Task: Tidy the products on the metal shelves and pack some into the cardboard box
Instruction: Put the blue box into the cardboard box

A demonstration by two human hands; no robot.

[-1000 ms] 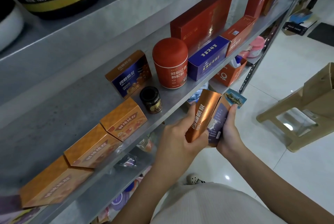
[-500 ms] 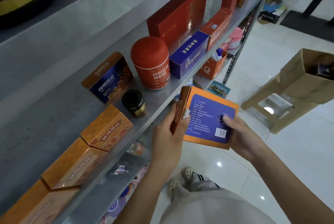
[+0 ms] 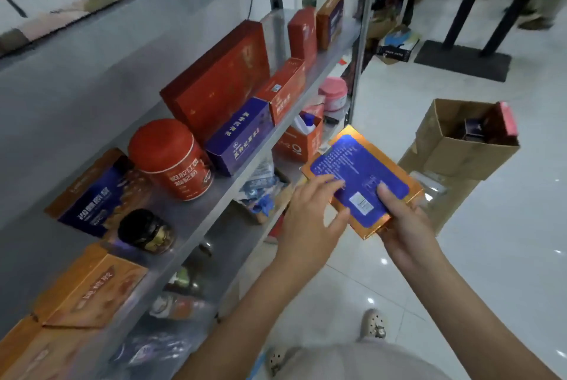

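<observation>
A flat orange box with a blue printed back (image 3: 362, 167) is held out over the floor, between the metal shelf (image 3: 196, 226) and the open cardboard box (image 3: 454, 149). My right hand (image 3: 405, 223) grips its near corner, thumb on the blue face. My left hand (image 3: 310, 214) lies with straight fingers on the box's left edge. On the shelf stand a red round tin (image 3: 171, 158), a small dark jar (image 3: 144, 230), a blue-and-orange box (image 3: 98, 192), a purple box (image 3: 242, 134) and several red boxes (image 3: 221, 78).
Orange boxes (image 3: 89, 287) lie at the near end of the shelf. The lower shelf holds a pink tub (image 3: 333, 92), an orange carton (image 3: 299, 141) and packets. The cardboard box, holding a few items, sits on a stool. A black-legged table stands beyond on white tile.
The orange box has turned from edge-on to flat with its blue back up and moved right toward the cardboard box. My left hand's grip on its edge has loosened to straight fingers.
</observation>
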